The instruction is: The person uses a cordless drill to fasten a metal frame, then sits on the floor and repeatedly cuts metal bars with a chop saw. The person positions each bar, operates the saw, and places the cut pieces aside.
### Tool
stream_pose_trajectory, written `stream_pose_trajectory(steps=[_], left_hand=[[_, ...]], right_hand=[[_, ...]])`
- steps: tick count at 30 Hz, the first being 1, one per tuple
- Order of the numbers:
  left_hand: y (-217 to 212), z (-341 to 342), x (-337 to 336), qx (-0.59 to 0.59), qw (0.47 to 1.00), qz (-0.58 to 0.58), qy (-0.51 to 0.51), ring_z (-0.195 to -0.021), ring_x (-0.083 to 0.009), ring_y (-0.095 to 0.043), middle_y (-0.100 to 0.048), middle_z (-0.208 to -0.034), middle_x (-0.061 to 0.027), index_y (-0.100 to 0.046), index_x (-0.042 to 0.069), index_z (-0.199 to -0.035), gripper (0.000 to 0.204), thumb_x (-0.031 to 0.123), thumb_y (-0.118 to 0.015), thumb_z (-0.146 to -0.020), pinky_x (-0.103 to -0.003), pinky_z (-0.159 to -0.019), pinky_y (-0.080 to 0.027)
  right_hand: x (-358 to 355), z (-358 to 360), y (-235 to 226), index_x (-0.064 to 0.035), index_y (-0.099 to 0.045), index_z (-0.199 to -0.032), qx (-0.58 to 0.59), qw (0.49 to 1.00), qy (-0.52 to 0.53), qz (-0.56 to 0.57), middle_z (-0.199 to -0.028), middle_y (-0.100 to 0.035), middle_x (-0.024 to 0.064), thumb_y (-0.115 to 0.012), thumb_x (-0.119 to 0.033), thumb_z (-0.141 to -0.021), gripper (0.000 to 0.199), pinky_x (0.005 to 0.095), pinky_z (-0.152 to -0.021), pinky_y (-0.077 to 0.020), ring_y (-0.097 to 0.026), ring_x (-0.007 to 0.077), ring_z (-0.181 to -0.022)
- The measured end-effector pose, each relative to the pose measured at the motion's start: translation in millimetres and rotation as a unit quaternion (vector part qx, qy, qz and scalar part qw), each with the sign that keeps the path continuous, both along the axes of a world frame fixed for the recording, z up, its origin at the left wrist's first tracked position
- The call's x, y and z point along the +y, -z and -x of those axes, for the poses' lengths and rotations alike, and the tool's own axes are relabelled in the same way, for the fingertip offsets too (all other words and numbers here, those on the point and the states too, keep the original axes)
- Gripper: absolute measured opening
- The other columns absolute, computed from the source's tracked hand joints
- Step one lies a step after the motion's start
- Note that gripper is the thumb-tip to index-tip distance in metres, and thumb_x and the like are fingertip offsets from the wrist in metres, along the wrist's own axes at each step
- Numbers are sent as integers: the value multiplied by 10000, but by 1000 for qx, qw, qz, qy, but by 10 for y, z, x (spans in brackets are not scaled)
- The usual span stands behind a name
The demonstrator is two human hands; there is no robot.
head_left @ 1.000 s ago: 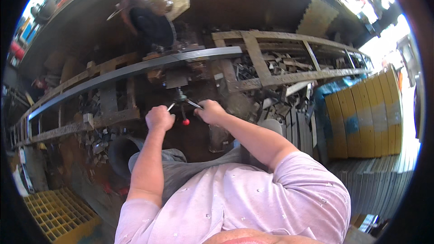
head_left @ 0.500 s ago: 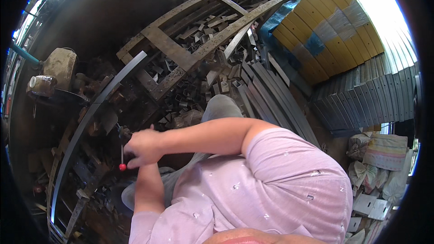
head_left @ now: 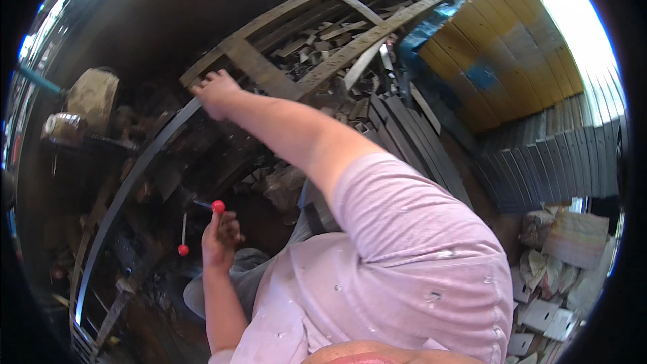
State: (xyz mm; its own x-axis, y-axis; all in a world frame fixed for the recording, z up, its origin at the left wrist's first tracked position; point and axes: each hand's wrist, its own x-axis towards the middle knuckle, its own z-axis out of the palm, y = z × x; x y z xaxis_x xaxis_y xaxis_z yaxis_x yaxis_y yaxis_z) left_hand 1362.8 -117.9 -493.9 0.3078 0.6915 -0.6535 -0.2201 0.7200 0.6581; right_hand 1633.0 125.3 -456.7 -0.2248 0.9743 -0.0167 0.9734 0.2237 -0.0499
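Observation:
My right hand (head_left: 217,96) reaches far forward, its fingers bent over the upper end of a long grey metal bar (head_left: 125,189). That bar runs down along the left side, curved by the lens. My left hand (head_left: 221,241) is lower down, with its thumb up against a red ball knob (head_left: 218,206) on a thin lever. Its other fingers are bent and apart, with nothing between them. A second red knob (head_left: 182,251) hangs on another rod just left of that hand. The dark machine parts behind the knobs are hard to make out.
A rusty metal frame (head_left: 259,67) spans the far side, with heaps of metal offcuts (head_left: 323,44) in and below it. Long metal bars (head_left: 421,141) lie right of centre. Yellow panels (head_left: 499,54), a stack of grey metal pieces (head_left: 546,165) and sacks (head_left: 573,239) stand on the right.
My right hand has moved from beside the knobs up to the bar's end. My left hand, largely hidden before, now shows at the upper red knob. The view has shifted slightly.

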Motion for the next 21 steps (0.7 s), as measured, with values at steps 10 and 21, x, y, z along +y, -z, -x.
stream_pose_trajectory(steps=[10,21], left_hand=[[-272,980,-809,88,980,-172,-54,-742,-134,-587,-646,-875,-33,-681,17,-1177,387,380,-692,-1045,-279,-659,-461],[-411,815,-801,103,968,-224,-36,-750,-111,-596,-647,-901,-22,-654,28,-1189,271,274,-667,-1076,-262,-687,-497]], right_hand=[[278,-658,-242,-207,-834,-1150,-85,996,-30,-7,-1252,-789,31,-756,-216,-879,283,428,-995,-534,-718,236,-1233],[-1470,-3220,-636,-212,-730,-1329,20,961,274,-7,-1313,-735,81,-805,-396,-898,474,456,-1010,-574,-698,312,-1231]])
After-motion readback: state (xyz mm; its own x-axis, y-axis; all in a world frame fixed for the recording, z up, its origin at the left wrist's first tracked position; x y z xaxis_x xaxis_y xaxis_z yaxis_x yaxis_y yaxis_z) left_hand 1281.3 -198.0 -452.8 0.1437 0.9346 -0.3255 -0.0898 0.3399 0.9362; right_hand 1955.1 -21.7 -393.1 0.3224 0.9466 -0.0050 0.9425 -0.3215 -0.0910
